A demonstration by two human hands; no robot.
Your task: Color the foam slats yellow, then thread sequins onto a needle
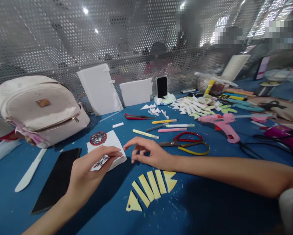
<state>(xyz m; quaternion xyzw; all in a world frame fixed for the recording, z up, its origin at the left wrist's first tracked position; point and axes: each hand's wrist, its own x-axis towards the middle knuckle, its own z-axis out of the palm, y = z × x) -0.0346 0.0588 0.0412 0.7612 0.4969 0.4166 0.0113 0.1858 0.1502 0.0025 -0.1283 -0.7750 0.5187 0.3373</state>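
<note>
My left hand (89, 168) is over a white sheet (117, 140), its thumb and fingertips brought together in a pinch. Whatever lies between the tips is too small to make out. Small glittery, multicoloured bits (101, 162) show behind its fingers. Just to the right, my right hand (147, 153) hovers with loosely curled fingers apart and nothing visible in them. Its index finger points towards the left fingertips. Below both hands lie yellow cut pieces (153, 185) laid out as a fish, with a dark eye on the head. A round red-rimmed container (98, 138) of glittery bits rests on the sheet.
Scissors (185, 143), several markers (146, 133) and a red cutter (139, 117) lie beyond my right hand. A pink glue gun (222, 125) with its cable is at right. On the left are a black tablet-like slab (57, 179), a white knife (30, 171) and a backpack (42, 111).
</note>
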